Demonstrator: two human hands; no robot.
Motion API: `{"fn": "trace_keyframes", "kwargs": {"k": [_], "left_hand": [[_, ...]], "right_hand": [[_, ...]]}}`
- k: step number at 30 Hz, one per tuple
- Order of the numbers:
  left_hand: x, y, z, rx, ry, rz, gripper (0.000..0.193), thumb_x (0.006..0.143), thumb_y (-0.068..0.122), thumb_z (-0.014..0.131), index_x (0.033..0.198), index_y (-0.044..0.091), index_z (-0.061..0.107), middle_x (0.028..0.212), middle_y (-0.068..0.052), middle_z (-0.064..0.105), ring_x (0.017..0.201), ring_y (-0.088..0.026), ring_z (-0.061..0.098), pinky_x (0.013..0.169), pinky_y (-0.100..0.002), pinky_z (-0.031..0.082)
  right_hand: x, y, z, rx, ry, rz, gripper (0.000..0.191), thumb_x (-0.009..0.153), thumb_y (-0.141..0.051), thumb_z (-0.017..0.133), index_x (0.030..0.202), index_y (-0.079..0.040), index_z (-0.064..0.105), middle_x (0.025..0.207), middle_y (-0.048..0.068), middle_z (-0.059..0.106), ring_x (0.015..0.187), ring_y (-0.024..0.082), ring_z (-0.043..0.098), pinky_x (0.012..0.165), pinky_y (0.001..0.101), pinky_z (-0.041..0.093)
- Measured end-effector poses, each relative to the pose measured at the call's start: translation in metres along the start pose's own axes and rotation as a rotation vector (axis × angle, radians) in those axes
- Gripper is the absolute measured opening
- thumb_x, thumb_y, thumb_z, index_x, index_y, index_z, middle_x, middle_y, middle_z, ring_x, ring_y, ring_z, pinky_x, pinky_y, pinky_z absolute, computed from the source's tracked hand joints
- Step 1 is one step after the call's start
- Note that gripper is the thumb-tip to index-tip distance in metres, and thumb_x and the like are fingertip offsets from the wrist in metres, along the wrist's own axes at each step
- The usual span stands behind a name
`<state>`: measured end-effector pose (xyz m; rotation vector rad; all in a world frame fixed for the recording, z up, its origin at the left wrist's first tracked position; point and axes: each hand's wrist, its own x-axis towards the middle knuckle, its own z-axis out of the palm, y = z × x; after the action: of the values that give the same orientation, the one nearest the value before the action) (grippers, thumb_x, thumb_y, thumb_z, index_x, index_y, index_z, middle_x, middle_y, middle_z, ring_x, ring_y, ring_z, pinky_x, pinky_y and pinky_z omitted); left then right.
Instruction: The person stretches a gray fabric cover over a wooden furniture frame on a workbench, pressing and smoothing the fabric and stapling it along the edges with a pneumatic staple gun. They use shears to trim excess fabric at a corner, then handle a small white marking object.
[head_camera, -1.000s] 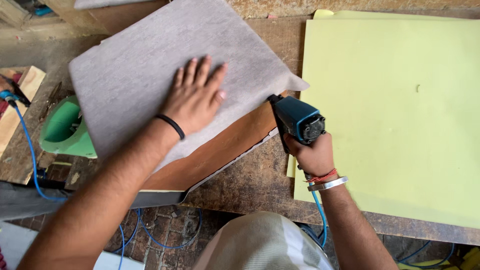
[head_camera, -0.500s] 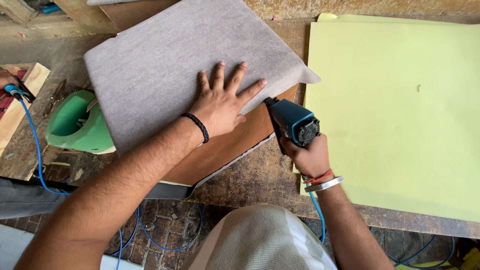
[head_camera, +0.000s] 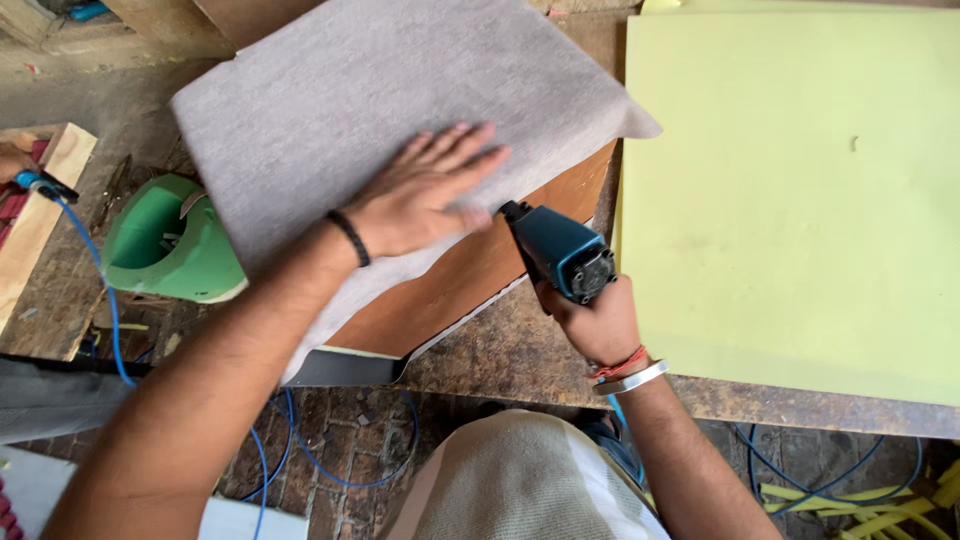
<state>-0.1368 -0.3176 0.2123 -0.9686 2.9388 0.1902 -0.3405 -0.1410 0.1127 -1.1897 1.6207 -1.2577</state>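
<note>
Grey upholstery fabric (head_camera: 400, 110) pressed flat by splayed, empty left hand (head_camera: 425, 195) on brown panel (head_camera: 450, 290); right hand (head_camera: 590, 320) fist-tight on blue pneumatic stapler (head_camera: 555, 250); keep cloth taut, nose square to edge.

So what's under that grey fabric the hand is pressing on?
Under the grey fabric a brown wooden panel shows along the near edge, where the blue staple gun points. The left hand lies flat on top. Everything else under it is covered.

Matt grey cloth (head_camera: 380, 110) over smooth brown wood (head_camera: 450, 290).
</note>
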Motion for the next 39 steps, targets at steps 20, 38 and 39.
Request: {"fn": "trace_keyframes", "kwargs": {"k": [20, 38, 39], "left_hand": [[-0.051, 0.018, 0.013, 0.332, -0.014, -0.062, 0.107, 0.082, 0.029, 0.078, 0.165, 0.023, 0.01, 0.167, -0.025, 0.004, 0.149, -0.058, 0.01, 0.104, -0.086, 0.018], [-0.057, -0.044, 0.027, -0.956, 0.303, 0.231, 0.057, 0.1, 0.033, 0.045, 0.152, 0.009, 0.05, 0.15, -0.019, 0.061, 0.144, -0.03, 0.056, 0.12, -0.047, 0.046], [-0.057, -0.044, 0.027, -0.986, 0.308, 0.232, 0.055, 0.102, 0.035, 0.044, 0.151, 0.009, 0.051, 0.15, -0.019, 0.061, 0.143, -0.03, 0.056, 0.12, -0.047, 0.046]], "right_hand": [[-0.04, -0.012, 0.052, 0.054, -0.005, -0.214, 0.034, 0.082, -0.013, 0.078, 0.113, -0.003, 0.072, 0.093, 0.007, 0.079, 0.083, 0.012, 0.075, 0.077, 0.0293, 0.06], [-0.084, -0.03, 0.103, -0.029, -0.071, -0.122, 0.022, 0.079, -0.02, 0.08, 0.094, -0.005, 0.076, 0.072, 0.005, 0.077, 0.063, 0.012, 0.073, 0.06, 0.0281, 0.059], [-0.086, -0.03, 0.106, -0.058, -0.079, -0.124, 0.02, 0.078, -0.02, 0.081, 0.092, -0.005, 0.076, 0.07, 0.006, 0.077, 0.06, 0.013, 0.073, 0.059, 0.0284, 0.059]]}}
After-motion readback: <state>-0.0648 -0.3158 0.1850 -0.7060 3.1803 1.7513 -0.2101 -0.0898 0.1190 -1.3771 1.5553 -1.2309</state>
